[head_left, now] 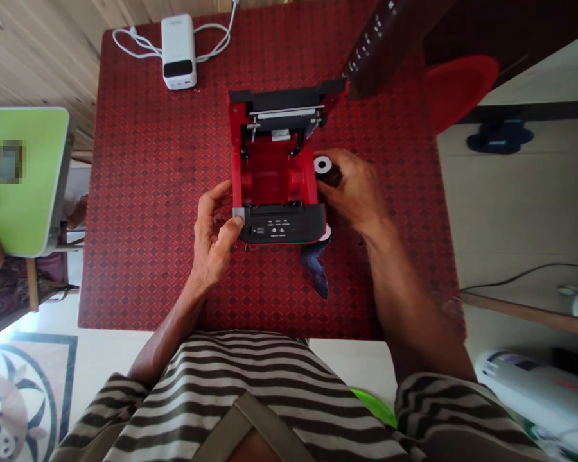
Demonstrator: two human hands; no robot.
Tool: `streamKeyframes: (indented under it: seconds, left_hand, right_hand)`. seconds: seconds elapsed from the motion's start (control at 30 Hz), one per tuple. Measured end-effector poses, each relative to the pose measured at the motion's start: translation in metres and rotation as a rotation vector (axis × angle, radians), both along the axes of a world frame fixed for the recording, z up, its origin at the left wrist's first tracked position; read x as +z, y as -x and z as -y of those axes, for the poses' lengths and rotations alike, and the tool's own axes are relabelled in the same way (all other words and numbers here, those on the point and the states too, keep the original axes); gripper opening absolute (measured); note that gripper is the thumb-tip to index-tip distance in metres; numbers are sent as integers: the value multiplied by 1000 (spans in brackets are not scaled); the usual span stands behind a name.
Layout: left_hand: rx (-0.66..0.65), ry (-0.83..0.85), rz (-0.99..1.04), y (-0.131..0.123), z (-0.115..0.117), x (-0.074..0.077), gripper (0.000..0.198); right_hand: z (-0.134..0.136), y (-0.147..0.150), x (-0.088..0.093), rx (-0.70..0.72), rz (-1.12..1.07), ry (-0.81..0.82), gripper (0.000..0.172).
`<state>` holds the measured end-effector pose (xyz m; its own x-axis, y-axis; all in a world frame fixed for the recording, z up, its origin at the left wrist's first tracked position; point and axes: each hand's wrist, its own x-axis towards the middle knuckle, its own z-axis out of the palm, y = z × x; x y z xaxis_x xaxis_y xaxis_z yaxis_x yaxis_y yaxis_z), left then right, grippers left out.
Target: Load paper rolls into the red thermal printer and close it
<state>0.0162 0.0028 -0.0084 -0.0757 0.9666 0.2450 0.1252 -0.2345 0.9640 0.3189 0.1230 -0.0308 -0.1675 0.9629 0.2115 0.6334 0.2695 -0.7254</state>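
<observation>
A red and black label or receipt printer point(282, 221) sits on the table with its lid point(286, 102) raised. Its red inner bay point(272, 183) shows no roll inside. My left hand point(214, 234) grips the printer's left side, thumb on the front left corner. Against the right side, my right hand point(354, 186) curls its index finger and thumb around a small white paper roll point(322, 165) with a dark core; the thumb tip meets the printer wall. A second white round edge point(326, 232) peeks out by the front right corner, above a crumpled dark blue strip point(315, 266).
A white power bank point(178, 54) with white cables lies at the table's back left. A dark brown object point(380, 51) with pale markings stands at the back right, near a red round thing point(462, 83). A green table point(24, 192) is at the left.
</observation>
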Motion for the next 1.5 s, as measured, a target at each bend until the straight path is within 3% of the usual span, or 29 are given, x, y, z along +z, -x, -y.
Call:
streamKeyframes:
  seconds: [0.13,0.3,0.47,0.57,0.7,0.8,0.93,1.03,1.1,1.23,1.3,1.4,1.5]
  left_hand:
    - [9,-20,-5,0,1,-2,57]
    - [-8,-13,-8,0,1,-5,60]
    - [45,-32,-33,-3,2,-6,64]
    - [95,-135,-136,-4,9,11,77]
    - [-4,-227,-282,-9,18,51,71]
    - [-104,-197,-253,-16,19,66,77]
    - [-18,-163,-209,-17,14,60,61]
    - [-38,-253,-241,-13,12,56,66]
    - [-49,-326,-325,-12,13,58,64]
    - [30,-462,-587,-13,15,67,38]
    - [61,-493,-654,-13,16,68,31]
    - [92,-462,-664,-11,14,65,28]
    - [104,-401,-631,-11,9,61,32]
  right_hand:
    - [6,-3,13,-116,-35,-9,21]
    - [29,-15,70,-163,-80,-90,27]
    - [62,-6,134,-37,-146,-57,17]
    - [71,3,150,57,-88,-37,16]
    - [68,10,156,109,16,-39,17]
    - [60,19,157,144,23,-7,21]
    - [53,34,157,196,-4,26,36]
    - [49,40,155,220,-11,47,42]
    - [46,43,153,241,-7,78,51]
    - [39,44,151,282,83,92,69]
    - [36,44,151,297,148,62,56]
    - [36,49,151,324,237,1,19]
    - [39,60,148,306,339,-37,34]
